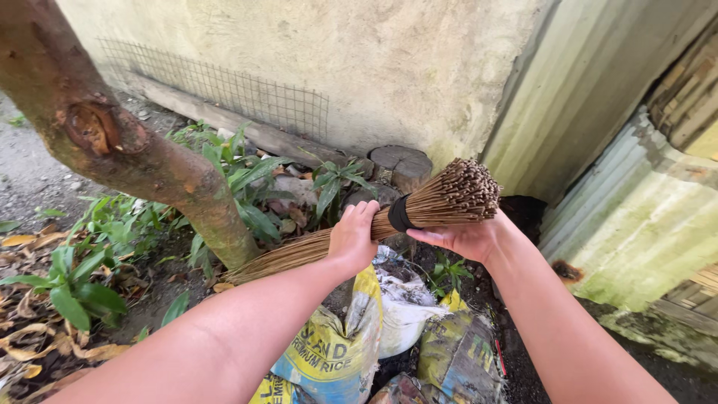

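Far left: scattered dry yellow-brown fallen leaves on dark soil, with low broad-leaved green plants growing among them. Next, a thick slanted brown tree trunk bearing a rust-coloured knot, running from the upper left corner down to the ground near the middle. Behind it, a rusty wire mesh panel lying against the foot of a pale, stained plaster wall, with a weathered grey plank beneath. Centre: the left hand, fingers curled over and gripping the middle of a bundled stick broom of thin brown midribs. The broom lies nearly level, held in the air across both hands, its fanned sweeping end pointing left towards the base of the trunk and its blunt cut end pointing right, bound by a black band between the two hands. Below the forearms: crumpled yellow, blue and white woven plastic sacks heaped on the ground. Behind the broom, round grey cut log ends against the wall. Right of centre: the right hand, palm up, cupping the bound end of the broom from beneath, fingers closed loosely about it. Far right: moss-streaked corrugated metal sheets leaning upright.
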